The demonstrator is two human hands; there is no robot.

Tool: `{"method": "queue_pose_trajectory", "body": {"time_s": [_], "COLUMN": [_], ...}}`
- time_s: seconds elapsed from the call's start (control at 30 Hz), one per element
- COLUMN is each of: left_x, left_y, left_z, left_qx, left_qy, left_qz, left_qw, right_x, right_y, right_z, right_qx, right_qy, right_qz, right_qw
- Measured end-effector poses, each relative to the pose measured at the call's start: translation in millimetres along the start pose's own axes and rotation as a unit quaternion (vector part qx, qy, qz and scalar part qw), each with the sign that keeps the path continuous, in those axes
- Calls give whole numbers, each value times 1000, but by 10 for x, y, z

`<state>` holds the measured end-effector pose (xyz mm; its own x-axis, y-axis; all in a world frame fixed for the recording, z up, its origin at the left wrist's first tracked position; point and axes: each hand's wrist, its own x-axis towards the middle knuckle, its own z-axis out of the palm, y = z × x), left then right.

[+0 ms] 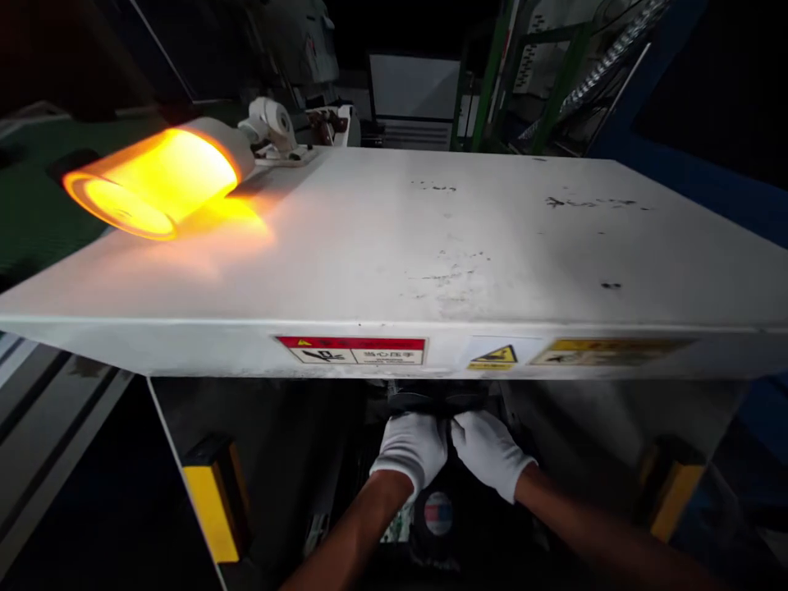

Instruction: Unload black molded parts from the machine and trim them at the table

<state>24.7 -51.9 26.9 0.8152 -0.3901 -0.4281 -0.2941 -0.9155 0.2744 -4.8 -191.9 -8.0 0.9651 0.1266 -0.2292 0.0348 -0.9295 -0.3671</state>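
- Far left, a lamp [153, 180] glows orange on the white machine cover [431, 246], which spans the view from left to right.
- Near left, below the cover, stands a yellow post [213, 509].
- A red warning label [350, 350] sits on the cover's front edge, just left of centre.
- The left hand [411, 447], in a white glove, reaches under the cover's front edge with its fingers curled downward.
- The dark part [434, 401] lies just beyond both sets of fingertips, on the far side of the hands and tucked under the cover. Its long axis runs left to right. Neither hand is clearly nearer, as it sits centred between them.
- Just nearer than the hands, between the wrists, a round red-and-blue disc [438, 513] shows in the shadow.
- The right hand [489, 451], also gloved, is pressed against the left, so the hands are together at the knuckles. I cannot tell whether either is clamped on the dark part or only touches it.
- Right of centre on the front edge is a yellow triangle label [494, 357].
- Near right stands a second yellow post [671, 492].
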Motion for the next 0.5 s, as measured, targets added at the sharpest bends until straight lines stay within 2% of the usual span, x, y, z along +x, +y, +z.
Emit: {"method": "queue_pose_trajectory", "body": {"time_s": [0.17,0.27,0.33,0.43,0.5], "left_x": [50,50,-17,-315,-689], "left_y": [-20,34,107,149,59], "left_z": [94,54,-13,-45,77], "left_qx": [-7,-27,-46,-75,-94], "left_qy": [-7,-7,12,83,137], "left_qz": [-16,-21,-27,-75,-131], "left_qw": [1000,999,998,991,977], "right_x": [23,80,46,-230,-555], "right_y": [5,61,118,129,25], "right_z": [84,61,-7,-28,153], "right_qx": [-29,-37,-32,-13,25], "right_qy": [3,16,41,119,190], "right_qz": [-20,-44,-70,-115,-150], "right_qw": [999,998,996,986,970]}}
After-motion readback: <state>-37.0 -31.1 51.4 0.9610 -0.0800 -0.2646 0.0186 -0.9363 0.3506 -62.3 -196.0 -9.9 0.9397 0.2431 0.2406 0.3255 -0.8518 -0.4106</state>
